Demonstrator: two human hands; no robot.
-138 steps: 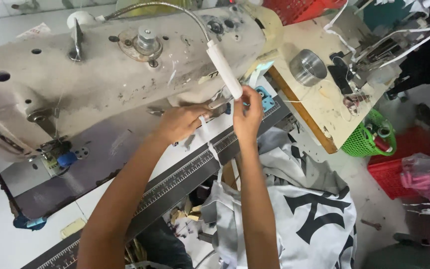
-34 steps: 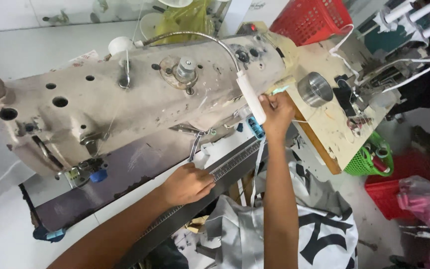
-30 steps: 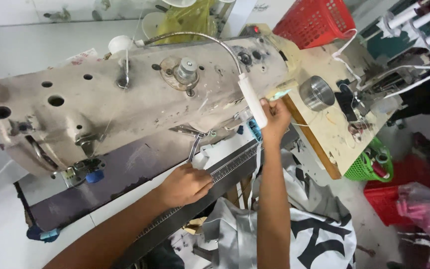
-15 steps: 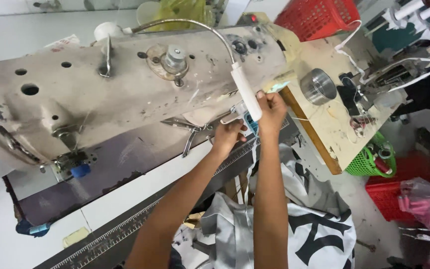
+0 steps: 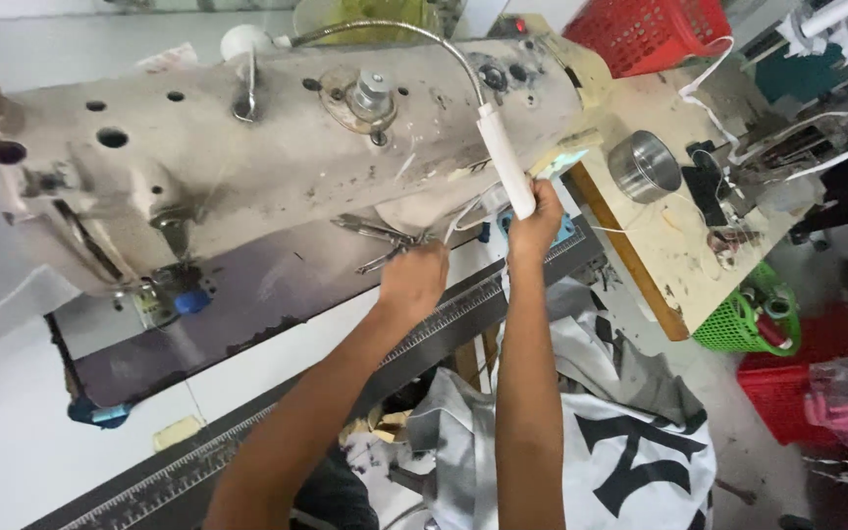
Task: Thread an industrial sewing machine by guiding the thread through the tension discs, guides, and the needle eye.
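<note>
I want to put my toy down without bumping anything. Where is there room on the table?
The bare white tabletop left of the ruler strip is free, and so is the dark plate under the sewing machine. It is crowded where the left hand and right hand meet by the scissors and white lamp.

A single head-worn camera looks steeply down, close over the sewing machine and table. It faces forward past the person's forearms.
</note>
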